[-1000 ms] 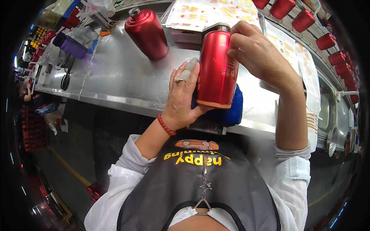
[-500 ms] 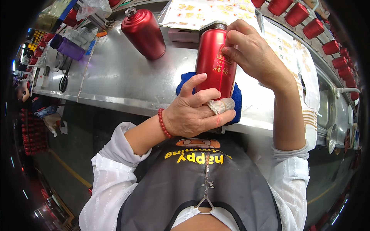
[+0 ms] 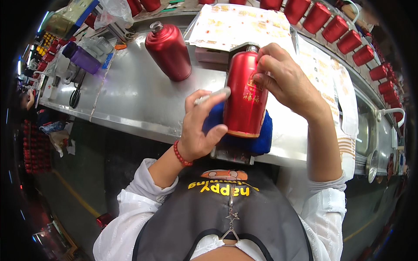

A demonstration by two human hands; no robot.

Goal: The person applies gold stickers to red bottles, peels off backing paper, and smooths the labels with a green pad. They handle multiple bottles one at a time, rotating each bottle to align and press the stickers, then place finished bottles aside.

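Observation:
A glossy red bottle [image 3: 244,102] with gold lettering lies in front of me, its glass neck away from me against a dark holder [image 3: 237,48]. A folded blue towel [image 3: 257,141] cushions it from below. Beside the bottle's left side, my left hand [image 3: 198,126] is open, fingers stretched and apart, with a pale finger cover on one. That fingertip is close to the bottle; contact is unclear. My right hand [image 3: 285,80] is closed in a pinch at the bottle's upper right side. What lies between those fingertips is too small to make out.
Another red bottle [image 3: 169,52] stands on the metal bench [image 3: 135,100] to the left. Printed decal sheets [image 3: 239,26] lie at the back. Further left are a purple bottle [image 3: 82,58] and black scissors [image 3: 76,93]. Several red bottles [image 3: 335,28] line the far right; a metal sink [image 3: 368,124] sits right.
My left hand has left the bottle's near end and moved up along its left side, uncovering the gold base rim. My right hand stays pinched at the upper right side. The view has shifted slightly.

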